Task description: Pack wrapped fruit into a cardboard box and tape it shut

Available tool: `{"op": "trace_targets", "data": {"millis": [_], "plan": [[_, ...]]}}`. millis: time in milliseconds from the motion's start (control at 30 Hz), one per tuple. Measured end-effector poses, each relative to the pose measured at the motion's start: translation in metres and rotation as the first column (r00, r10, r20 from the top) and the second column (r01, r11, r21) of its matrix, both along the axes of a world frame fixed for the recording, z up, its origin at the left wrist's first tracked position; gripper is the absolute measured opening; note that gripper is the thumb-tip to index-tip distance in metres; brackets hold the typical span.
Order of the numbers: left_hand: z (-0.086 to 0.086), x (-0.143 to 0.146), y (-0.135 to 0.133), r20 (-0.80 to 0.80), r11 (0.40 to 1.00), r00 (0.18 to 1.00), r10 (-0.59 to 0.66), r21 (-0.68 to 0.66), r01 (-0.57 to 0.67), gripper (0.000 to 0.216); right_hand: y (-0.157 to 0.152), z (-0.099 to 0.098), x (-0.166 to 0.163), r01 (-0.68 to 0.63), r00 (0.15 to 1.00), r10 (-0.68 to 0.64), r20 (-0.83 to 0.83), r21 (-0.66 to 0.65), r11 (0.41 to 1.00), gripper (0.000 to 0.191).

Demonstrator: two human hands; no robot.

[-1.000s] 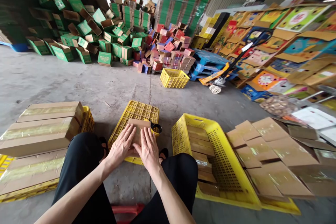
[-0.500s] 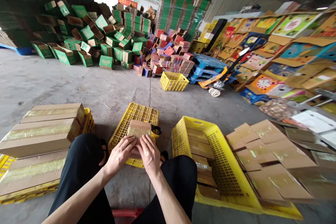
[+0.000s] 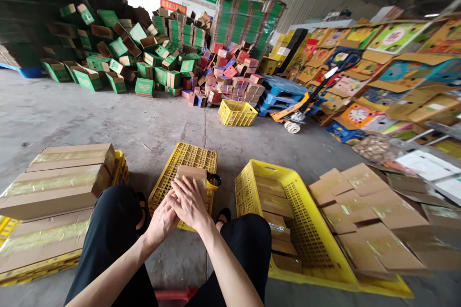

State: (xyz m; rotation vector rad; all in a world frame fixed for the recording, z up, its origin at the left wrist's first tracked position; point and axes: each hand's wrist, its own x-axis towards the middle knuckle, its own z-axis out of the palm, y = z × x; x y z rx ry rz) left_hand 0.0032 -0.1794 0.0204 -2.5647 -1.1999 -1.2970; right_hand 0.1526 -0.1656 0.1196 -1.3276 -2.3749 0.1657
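Note:
A small cardboard box (image 3: pixel 190 171) with clear tape over its top rests on an upturned yellow plastic crate (image 3: pixel 197 149) between my knees. My right hand (image 3: pixel 190 203) lies across the box top, fingers stretched out and flat against the tape. Under its edge, my left hand (image 3: pixel 163 218) is curled at the near left side of the box; its fingertips are partly hidden by the right hand. A black-rimmed tape dispenser (image 3: pixel 215 180) sits just right of the box on the crate.
At my left, long taped cardboard boxes (image 3: pixel 57 180) lie on yellow crates. To my right stands a yellow crate (image 3: pixel 317 230) with taped boxes in it, beside flattened cardboard (image 3: pixel 370 216). Farther off are another yellow crate (image 3: pixel 237 113), a pallet jack (image 3: pixel 297 116) and piled green boxes (image 3: pixel 90 78).
My right hand has slid leftward over the box top and now overlaps the left hand. The left hand has shifted slightly down and left. The box stays on the crate.

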Motion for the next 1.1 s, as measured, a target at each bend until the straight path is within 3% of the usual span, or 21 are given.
{"op": "trace_targets", "data": {"millis": [133,233,500,600,700,833,967,1100], "plan": [[-0.009,-0.007,0.001,-0.019,0.999,0.999,0.035,-0.023,-0.036,0.05,0.021,-0.001,-0.01,-0.028,0.996,0.03,0.087,-0.024,0.999,0.05],[-0.003,-0.006,0.001,-0.039,0.998,0.998,0.04,-0.038,-0.041,0.056,0.028,-0.005,-0.009,-0.006,0.996,0.008,0.093,-0.016,1.0,0.053],[0.022,0.001,-0.001,-0.058,0.996,0.998,0.015,-0.084,-0.02,0.061,0.028,-0.013,0.04,0.265,0.963,-0.26,0.077,-0.058,0.963,0.069],[0.02,0.003,-0.003,-0.032,0.995,0.999,0.024,-0.097,-0.027,0.06,0.02,-0.025,0.057,0.255,0.965,-0.26,-0.033,-0.112,0.96,0.071],[0.022,0.003,-0.007,0.0,0.993,0.999,0.046,-0.106,-0.046,0.054,0.01,-0.043,0.06,0.256,0.947,-0.266,-0.177,-0.082,0.963,0.072],[0.04,0.002,-0.004,-0.029,0.99,0.997,0.077,-0.118,-0.08,0.038,0.001,-0.062,0.049,0.297,0.912,-0.285,-0.295,-0.004,0.955,0.078],[0.061,0.011,0.018,-0.132,0.977,0.985,0.114,-0.167,-0.135,0.035,-0.003,-0.068,0.039,0.385,0.811,-0.344,-0.473,-0.012,0.923,0.062],[0.062,0.031,0.035,-0.181,0.983,0.978,0.104,-0.128,-0.128,0.046,-0.008,-0.07,0.031,0.435,0.706,-0.378,-0.599,-0.054,0.899,0.055]]}}
